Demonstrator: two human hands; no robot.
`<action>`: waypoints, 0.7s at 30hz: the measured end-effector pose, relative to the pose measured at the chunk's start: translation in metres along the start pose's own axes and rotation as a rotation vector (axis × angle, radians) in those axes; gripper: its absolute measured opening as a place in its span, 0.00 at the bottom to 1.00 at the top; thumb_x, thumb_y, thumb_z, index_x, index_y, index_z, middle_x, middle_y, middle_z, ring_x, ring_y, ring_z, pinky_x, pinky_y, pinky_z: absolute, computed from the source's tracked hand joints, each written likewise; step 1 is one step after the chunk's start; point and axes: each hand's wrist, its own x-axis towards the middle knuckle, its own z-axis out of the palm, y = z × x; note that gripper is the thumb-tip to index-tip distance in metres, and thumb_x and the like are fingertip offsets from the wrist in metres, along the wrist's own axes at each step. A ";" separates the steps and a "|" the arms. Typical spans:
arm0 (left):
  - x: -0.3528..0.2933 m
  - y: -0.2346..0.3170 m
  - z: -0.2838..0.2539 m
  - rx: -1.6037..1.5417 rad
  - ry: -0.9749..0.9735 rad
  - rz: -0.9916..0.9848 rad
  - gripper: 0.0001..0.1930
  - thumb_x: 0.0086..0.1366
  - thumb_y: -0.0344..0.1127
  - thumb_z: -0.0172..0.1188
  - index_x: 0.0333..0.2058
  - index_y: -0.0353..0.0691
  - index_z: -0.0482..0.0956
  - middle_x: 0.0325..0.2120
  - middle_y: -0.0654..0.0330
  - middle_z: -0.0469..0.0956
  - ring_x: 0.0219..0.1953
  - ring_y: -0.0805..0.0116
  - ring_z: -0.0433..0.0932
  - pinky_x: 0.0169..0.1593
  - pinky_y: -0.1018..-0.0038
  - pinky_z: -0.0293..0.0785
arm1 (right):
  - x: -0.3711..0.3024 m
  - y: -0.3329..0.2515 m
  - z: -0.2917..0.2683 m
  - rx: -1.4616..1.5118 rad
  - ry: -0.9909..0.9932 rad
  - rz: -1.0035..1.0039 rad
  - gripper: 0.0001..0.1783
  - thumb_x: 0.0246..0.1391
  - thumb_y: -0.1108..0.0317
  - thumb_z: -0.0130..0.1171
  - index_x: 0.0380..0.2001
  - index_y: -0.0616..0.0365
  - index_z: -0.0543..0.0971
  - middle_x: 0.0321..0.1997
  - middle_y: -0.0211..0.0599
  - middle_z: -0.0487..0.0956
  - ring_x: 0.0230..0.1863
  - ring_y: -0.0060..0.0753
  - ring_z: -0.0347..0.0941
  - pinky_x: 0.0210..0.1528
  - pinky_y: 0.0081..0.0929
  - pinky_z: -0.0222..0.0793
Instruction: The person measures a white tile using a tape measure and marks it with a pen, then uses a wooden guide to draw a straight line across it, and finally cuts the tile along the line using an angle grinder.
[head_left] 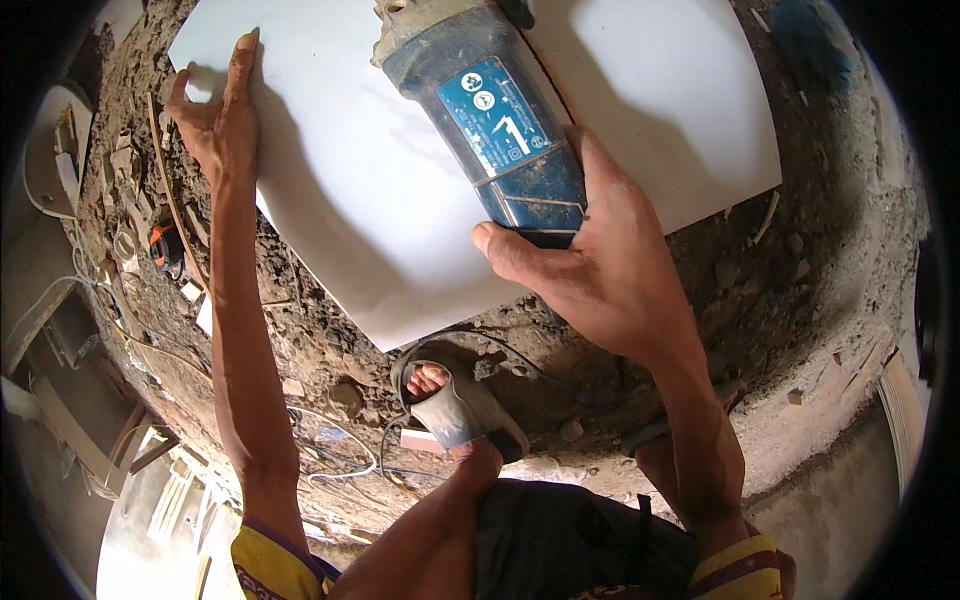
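Note:
My right hand (615, 265) is wrapped round the rear of a dusty blue angle grinder (480, 110), which has a blue label on its body. Its metal head reaches the upper edge of the view, and I cannot see the disc. Beneath it lies a large white sheet (340, 130), with a dark narrow line (548, 75) running beside the tool. At the sheet's left edge, my left hand (215, 125) rests with thumb and a finger spread apart on the white surface. The other fingers are hidden.
Rough, rubble-strewn ground (790, 240) surrounds the sheet. My sandalled foot (460, 405) stands close to its near corner, beside a dark cable (500, 345). An orange and black tape measure (165, 247) lies left of my forearm, among thin wires and scraps.

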 end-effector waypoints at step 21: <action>0.013 -0.023 -0.003 0.039 -0.029 -0.020 0.65 0.51 0.72 0.78 0.68 0.25 0.58 0.57 0.28 0.73 0.60 0.40 0.77 0.63 0.48 0.77 | -0.009 0.002 -0.004 -0.078 0.010 0.047 0.29 0.57 0.68 0.74 0.57 0.69 0.73 0.41 0.39 0.81 0.40 0.26 0.80 0.44 0.30 0.81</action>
